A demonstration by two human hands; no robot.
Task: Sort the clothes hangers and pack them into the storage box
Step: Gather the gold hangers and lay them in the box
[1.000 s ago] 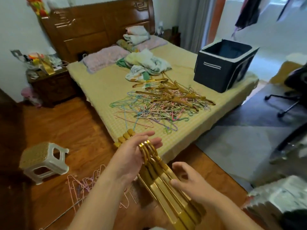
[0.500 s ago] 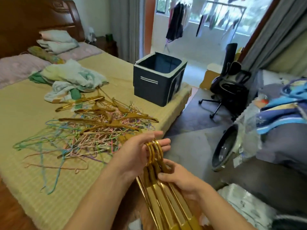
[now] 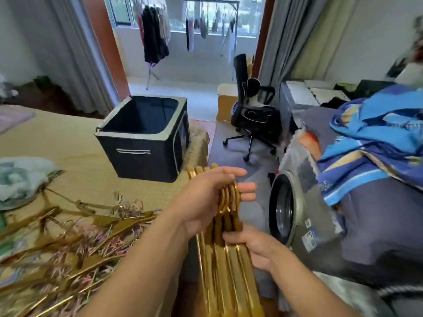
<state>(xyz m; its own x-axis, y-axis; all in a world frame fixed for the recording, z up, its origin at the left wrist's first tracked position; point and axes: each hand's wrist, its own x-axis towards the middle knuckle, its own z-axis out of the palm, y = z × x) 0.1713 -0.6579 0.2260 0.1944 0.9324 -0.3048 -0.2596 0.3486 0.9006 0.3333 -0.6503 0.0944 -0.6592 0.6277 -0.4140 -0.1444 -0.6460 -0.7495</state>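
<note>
A bundle of gold hangers [image 3: 225,268] stands between my hands at the bed's corner. My left hand [image 3: 207,200] holds the bundle near its top, with the gold hooks over its fingers. My right hand [image 3: 254,247] grips the bundle lower down on its right side. The dark storage box [image 3: 146,154] sits open on the bed just beyond my left hand, and its inside looks dark. A tangled pile of gold and thin coloured hangers [image 3: 68,243] lies on the bed at the lower left.
The bed [image 3: 75,143] with a yellow cover fills the left. A black office chair [image 3: 254,115] stands on the floor behind the box. A round fan [image 3: 283,207] and a heap of blue bedding [image 3: 375,143] crowd the right side.
The view has swung right from the headboard toward the box and the balcony. My hands have drawn together on the bundle, the right one sliding up under the hooks.
</note>
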